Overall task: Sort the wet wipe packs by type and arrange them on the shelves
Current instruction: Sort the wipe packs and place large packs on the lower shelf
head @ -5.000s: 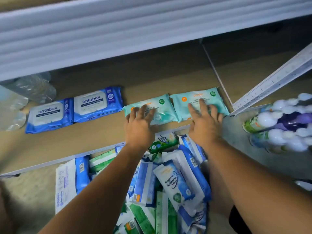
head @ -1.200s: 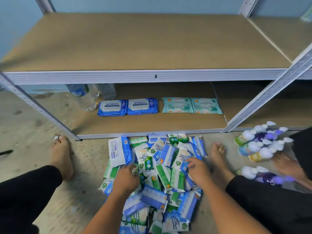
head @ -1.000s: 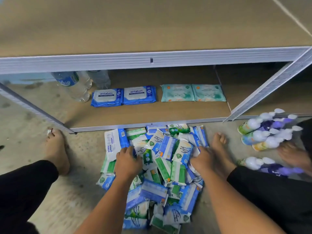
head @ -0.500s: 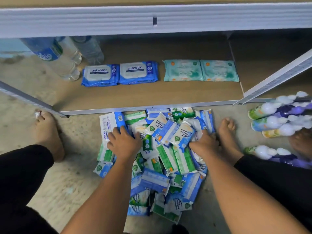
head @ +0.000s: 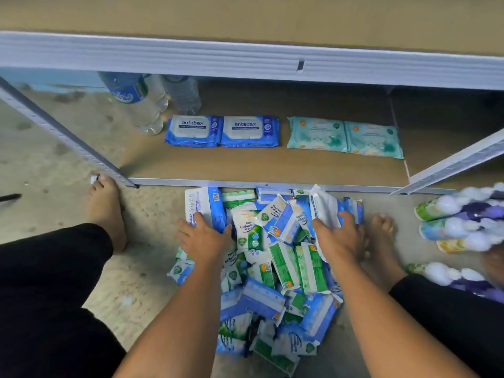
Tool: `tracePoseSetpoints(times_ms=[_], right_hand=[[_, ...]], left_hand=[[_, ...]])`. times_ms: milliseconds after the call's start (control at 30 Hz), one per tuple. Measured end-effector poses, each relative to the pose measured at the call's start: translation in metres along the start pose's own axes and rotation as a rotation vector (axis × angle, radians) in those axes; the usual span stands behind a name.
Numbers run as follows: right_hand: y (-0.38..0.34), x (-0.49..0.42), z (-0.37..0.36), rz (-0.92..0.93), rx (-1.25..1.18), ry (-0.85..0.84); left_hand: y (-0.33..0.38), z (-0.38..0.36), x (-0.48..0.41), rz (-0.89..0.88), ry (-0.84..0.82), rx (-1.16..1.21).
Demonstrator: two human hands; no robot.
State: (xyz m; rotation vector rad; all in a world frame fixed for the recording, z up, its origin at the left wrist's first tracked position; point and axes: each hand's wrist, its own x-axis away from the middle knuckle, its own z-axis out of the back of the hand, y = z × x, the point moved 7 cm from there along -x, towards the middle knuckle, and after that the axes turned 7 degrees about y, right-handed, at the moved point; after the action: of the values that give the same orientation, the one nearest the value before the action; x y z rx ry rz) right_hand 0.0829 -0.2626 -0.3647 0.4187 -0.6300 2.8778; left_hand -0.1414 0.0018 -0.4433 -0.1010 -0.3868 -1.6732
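The heap of wipe packs [head: 275,285] is lying on the floor. The left hand [head: 203,241] is clasping a big blue antabax pack [head: 206,204], while the right hand [head: 339,237] is gripping a white-and-blue pack [head: 323,207]. Beyond, two antabax packs [head: 222,131] and two teal packs [head: 345,137] are sitting on the bottom shelf [head: 245,166].

There are two blue antabax packs [head: 194,131], two teal packs [head: 317,134] and two water bottles [head: 136,102] (floor heap [head: 272,268] uncountable).
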Motion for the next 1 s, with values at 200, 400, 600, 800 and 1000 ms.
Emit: tracePoseSetpoints(times_ms=[200, 400, 600, 800, 1000], right_hand=[[-0.033, 0.033, -0.017, 0.141, -0.053, -0.140], [-0.042, 0.046, -0.012, 0.082, -0.182, -0.179], [-0.046, 0.055, 0.006, 0.014, -0.430, -0.316], [-0.026, 0.089, 0.004, -0.197, -0.702, -0.556], [0.002, 0.111, -0.001, -0.322, -0.870, -0.710]], left_hand=[[-0.007, 0.021, -0.009, 0.029, 0.039, 0.157], [-0.008, 0.043, -0.010, 0.077, -0.039, 0.326], [-0.015, 0.073, 0.002, 0.151, -0.157, 0.595], [-0.035, 0.082, 0.028, 0.363, -0.405, 0.964], [-0.046, 0.074, 0.071, 0.531, -0.891, 1.189]])
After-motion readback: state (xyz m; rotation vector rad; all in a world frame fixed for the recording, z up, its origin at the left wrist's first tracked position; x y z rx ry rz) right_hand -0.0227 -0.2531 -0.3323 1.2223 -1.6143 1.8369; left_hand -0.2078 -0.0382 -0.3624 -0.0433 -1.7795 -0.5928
